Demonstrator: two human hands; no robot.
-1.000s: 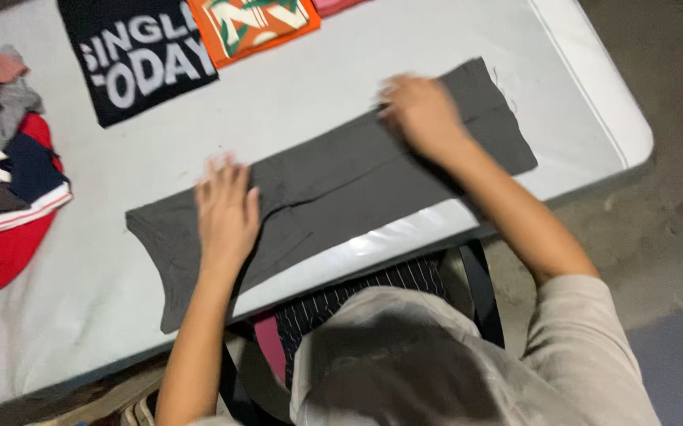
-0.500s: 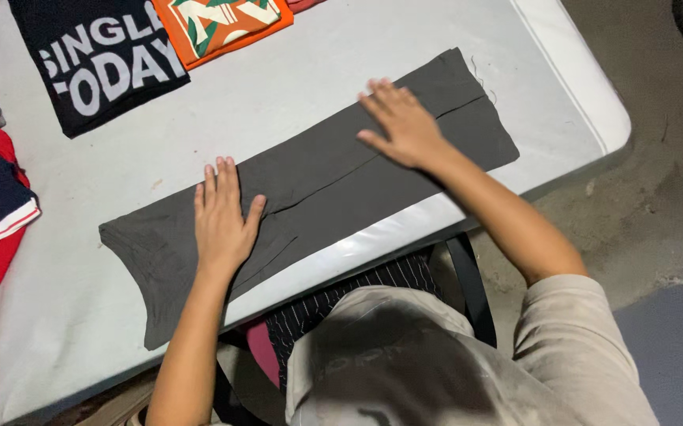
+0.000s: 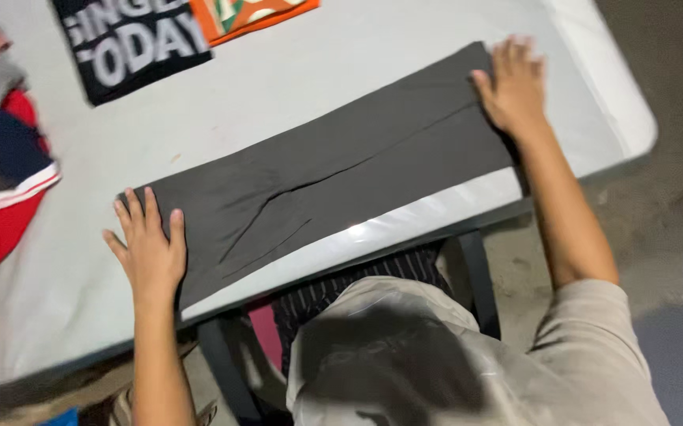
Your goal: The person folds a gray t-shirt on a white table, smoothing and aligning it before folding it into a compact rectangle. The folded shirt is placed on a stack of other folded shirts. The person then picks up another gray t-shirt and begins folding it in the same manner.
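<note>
1. The left hand point(image 3: 148, 248) is laid flat and open, fingers spread, on the near-left end of the dark grey garment point(image 3: 326, 170); nothing is gripped.
2. The right hand point(image 3: 515, 83) is likewise pressed open and flat on the far-right end of the garment, its fingers reaching to the cloth's edge; nothing is clasped.
3. The garment is spread as a long folded band, slantwise across the white table point(image 3: 294, 87), with its lower long edge lying just along the table's near rim.
4. The smoothing is judged best done with both palms kept flat and drawn outward toward the two ends, so that the cloth is tensioned evenly and no new ridge is pushed up.
5. Care is advised along the near rim, where the band could be dragged off the table's edge if pressed toward the body.
6. The cloth looks matte, thin and plain, of a charcoal tone; a long seam or fold line runs lengthwise through it, and a few shallow creases are seen near the left-hand third.
7. The ends appear squared, the right end neater than the left.
</note>
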